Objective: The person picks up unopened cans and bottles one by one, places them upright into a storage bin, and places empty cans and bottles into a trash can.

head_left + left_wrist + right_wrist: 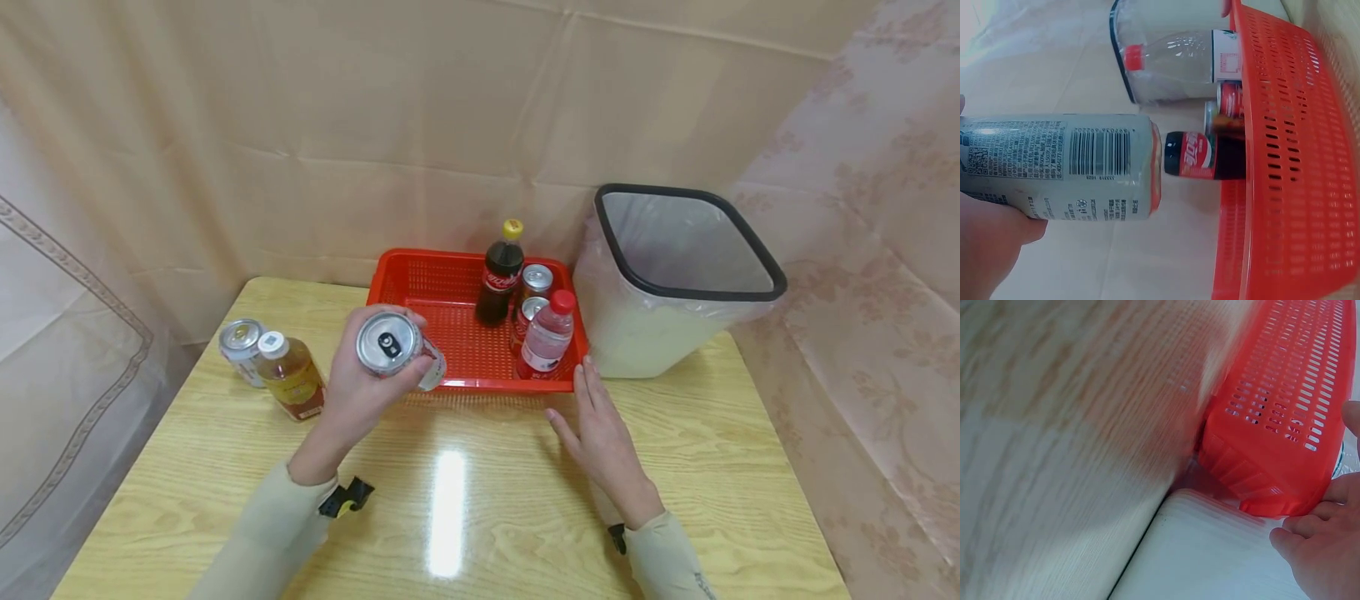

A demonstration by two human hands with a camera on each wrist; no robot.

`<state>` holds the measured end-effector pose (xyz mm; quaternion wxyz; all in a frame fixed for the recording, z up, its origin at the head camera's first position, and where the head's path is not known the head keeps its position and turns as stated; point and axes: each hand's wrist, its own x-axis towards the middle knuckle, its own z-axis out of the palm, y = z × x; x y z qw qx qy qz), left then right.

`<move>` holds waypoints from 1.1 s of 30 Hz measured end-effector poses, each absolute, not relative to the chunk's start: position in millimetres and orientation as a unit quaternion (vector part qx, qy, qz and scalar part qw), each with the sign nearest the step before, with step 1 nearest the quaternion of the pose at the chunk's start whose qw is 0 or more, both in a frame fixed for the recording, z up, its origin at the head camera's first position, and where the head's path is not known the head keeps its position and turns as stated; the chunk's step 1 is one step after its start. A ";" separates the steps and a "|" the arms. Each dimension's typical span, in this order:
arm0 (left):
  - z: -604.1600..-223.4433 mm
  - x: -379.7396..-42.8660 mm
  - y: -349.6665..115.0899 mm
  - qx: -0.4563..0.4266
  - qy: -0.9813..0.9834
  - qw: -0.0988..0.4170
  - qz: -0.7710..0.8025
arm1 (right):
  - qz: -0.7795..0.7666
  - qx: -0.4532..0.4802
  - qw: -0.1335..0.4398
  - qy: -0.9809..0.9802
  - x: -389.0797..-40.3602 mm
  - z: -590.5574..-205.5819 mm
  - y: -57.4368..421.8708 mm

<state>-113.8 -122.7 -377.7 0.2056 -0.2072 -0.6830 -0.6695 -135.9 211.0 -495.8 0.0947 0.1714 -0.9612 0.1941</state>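
My left hand (360, 367) grips a pale drink can (388, 342), its top tilted toward the head camera, near the front left of a red plastic basket (442, 384). Printed text and a barcode cover the side of the can in the left wrist view. With fingers nearly straight, my right hand (603, 437) touches the basket's front right corner. Inside the basket stand a cola bottle (501, 279) with a yellow cap, two cans, one of them silver-topped (537, 279), and a clear bottle (546, 337) with a red cap.
Left on the wooden table (510, 517) stand another can (242, 346) and an amber drink bottle (294, 379) with a white cap. A lined bin (637, 325) with a black rim stands right of the basket. Behind hangs a beige curtain (337, 125).
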 end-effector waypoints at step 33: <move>-398.7 -224.2 -45.1 -0.176 -0.731 0.031 -0.658 | 0.192 0.162 0.090 -0.964 -135.7 -493.8 211.1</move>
